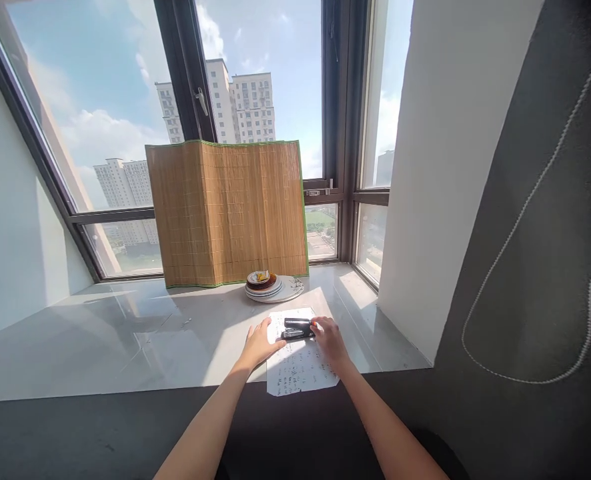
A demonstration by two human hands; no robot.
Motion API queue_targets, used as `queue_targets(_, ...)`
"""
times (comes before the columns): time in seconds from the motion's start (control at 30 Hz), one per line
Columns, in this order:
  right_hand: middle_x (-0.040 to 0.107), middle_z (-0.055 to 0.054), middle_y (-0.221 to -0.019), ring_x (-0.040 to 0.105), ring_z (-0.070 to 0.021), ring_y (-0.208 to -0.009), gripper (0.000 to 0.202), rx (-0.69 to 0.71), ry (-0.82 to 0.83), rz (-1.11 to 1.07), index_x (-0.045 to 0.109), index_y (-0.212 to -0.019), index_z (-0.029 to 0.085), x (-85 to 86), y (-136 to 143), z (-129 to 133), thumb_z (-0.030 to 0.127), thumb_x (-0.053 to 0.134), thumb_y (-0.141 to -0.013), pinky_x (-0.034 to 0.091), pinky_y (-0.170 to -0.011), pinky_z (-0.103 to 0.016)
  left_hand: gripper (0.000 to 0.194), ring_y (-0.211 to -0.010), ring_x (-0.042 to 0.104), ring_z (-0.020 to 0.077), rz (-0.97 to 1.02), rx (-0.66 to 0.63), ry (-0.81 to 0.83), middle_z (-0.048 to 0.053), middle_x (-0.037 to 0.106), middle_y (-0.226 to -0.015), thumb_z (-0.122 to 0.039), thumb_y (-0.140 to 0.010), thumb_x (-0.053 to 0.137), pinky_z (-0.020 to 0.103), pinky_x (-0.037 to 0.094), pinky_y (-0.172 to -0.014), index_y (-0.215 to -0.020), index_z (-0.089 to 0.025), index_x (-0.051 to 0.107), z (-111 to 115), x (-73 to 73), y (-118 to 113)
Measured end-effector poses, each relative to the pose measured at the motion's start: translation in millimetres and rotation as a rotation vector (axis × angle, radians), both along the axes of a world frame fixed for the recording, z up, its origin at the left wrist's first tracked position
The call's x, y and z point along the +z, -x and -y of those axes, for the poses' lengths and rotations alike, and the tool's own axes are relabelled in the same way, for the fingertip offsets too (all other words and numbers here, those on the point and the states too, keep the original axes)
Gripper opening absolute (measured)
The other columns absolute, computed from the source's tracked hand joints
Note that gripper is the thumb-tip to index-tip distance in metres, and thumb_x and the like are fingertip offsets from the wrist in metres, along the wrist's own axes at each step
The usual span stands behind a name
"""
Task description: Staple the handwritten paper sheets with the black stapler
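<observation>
A sheet of paper (295, 370) with rows of handwriting lies on the sill, its near edge hanging past the front. On its upper part rest black, pen-like items (298, 325) side by side; glare hides their exact kind. My left hand (259, 347) is at the paper's left edge, fingers apart, thumb reaching to the left end of the lower black item. At the other end, my right hand (329, 339) has its fingers bent and its fingertips on the right ends of the black items.
Behind the paper sits a stack of plates (288, 289) with small dishes on top. A bamboo mat (235, 213) leans upright against the window. The sill (100, 340) ends at a front edge. To the right are a white wall (440, 167) and a hanging cord (518, 223).
</observation>
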State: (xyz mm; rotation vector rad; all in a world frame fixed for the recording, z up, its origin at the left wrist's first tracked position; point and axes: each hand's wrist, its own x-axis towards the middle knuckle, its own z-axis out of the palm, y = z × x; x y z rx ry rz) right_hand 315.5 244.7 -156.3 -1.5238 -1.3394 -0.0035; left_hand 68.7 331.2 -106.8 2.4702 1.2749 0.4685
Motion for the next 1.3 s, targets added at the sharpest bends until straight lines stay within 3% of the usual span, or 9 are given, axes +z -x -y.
queue_targets(0.37,0.074,-0.012,-0.108,0.064,-0.0324,-0.108,0.013,-0.033,-0.008,-0.019,0.073,-0.090,0.024,-2.7,2,-5,0.023,0.059,-0.092,0.053,-0.100,-0.052,0.075,-0.148,0.049,0.0363,-0.042,-0.010,-0.028,0.018,0.052,-0.162,-0.056,-0.087,0.066,0.044,0.036,-0.121,-0.150,-0.024,0.042,-4,0.0,1)
queue_targets(0.57,0.072,-0.011,-0.127,0.062,-0.0324,-0.122,0.035,0.034,0.010,0.054,0.071,-0.123,0.024,9.7,6,0,0.026,0.071,-0.088,0.052,-0.106,-0.050,0.077,-0.149,0.048,0.0329,-0.026,-0.023,-0.012,0.019,0.051,-0.162,-0.053,-0.089,0.066,0.040,0.042,-0.120,-0.154,-0.021,0.038,-5,-2.4,0)
queue_targets(0.67,0.073,-0.011,-0.132,0.064,-0.0327,-0.125,0.044,0.117,0.083,0.084,0.071,-0.126,0.024,17.7,10,-7,0.025,0.078,-0.082,0.051,-0.109,-0.049,0.065,-0.152,0.047,0.0295,-0.042,-0.028,-0.007,0.018,0.050,-0.163,-0.051,-0.100,0.052,0.038,0.040,-0.122,-0.156,-0.021,0.039,-4,-2.0,0)
queue_targets(0.77,0.078,-0.012,-0.118,0.071,-0.0318,-0.110,0.035,0.175,0.157,0.079,0.075,-0.114,0.018,22.8,16,-16,0.015,0.077,-0.079,0.054,-0.097,-0.045,0.053,-0.155,0.044,0.0211,0.002,-0.025,-0.010,0.013,0.050,-0.165,-0.042,-0.111,0.026,0.032,0.036,-0.126,-0.157,-0.022,0.042,-5,-1.1,2)
queue_targets(0.9,0.078,-0.012,-0.110,0.071,-0.0306,-0.099,0.026,0.083,0.140,0.092,0.075,-0.104,0.018,28.4,30,-14,0.013,0.079,-0.079,0.054,-0.086,-0.041,0.055,-0.159,0.036,0.0140,0.370,0.099,0.142,0.008,0.044,-0.169,-0.042,-0.114,0.016,0.032,0.030,-0.131,-0.161,-0.027,0.039,-11,2.7,4)
queue_targets(0.97,0.076,-0.010,-0.113,0.070,-0.0281,-0.101,0.026,0.048,0.071,0.132,0.073,-0.109,0.021,33.0,40,-7,0.014,0.077,-0.084,0.054,-0.083,-0.036,0.055,-0.159,0.036,0.0162,0.794,0.222,0.345,0.010,0.043,-0.170,-0.044,-0.114,0.019,0.035,0.031,-0.131,-0.162,-0.027,0.040,-14,4.5,4)
queue_targets(1.1,0.072,-0.007,-0.103,0.064,-0.0243,-0.098,0.024,0.060,-0.149,0.443,0.069,-0.109,0.021,43.4,61,6,0.005,0.066,-0.092,0.051,-0.077,-0.033,0.056,-0.147,0.055,0.0292,1.515,0.350,0.797,0.024,0.055,-0.157,-0.045,-0.111,0.028,0.042,0.051,-0.119,-0.153,-0.018,0.053,-18,2.7,2)
queue_targets(1.2,0.070,-0.007,-0.099,0.060,-0.0234,-0.096,0.023,0.128,-0.288,0.759,0.069,-0.108,0.020,47.2,75,10,0.002,0.061,-0.096,0.050,-0.087,-0.038,0.053,-0.131,0.069,0.0298,1.733,0.288,1.114,0.025,0.069,-0.137,-0.040,-0.111,0.026,0.040,0.062,-0.104,-0.145,-0.019,0.060,-17,-0.1,2)
queue_targets(1.3,0.069,-0.006,-0.097,0.059,-0.0223,-0.094,0.016,0.155,-0.374,0.936,0.070,-0.107,0.020,47.2,81,12,0.008,0.061,-0.101,0.048,-0.091,-0.040,0.046,-0.108,0.078,0.0256,1.772,0.273,1.259,0.021,0.076,-0.116,-0.030,-0.111,0.028,0.034,0.067,-0.090,-0.139,-0.016,0.062,-16,0.6,2)
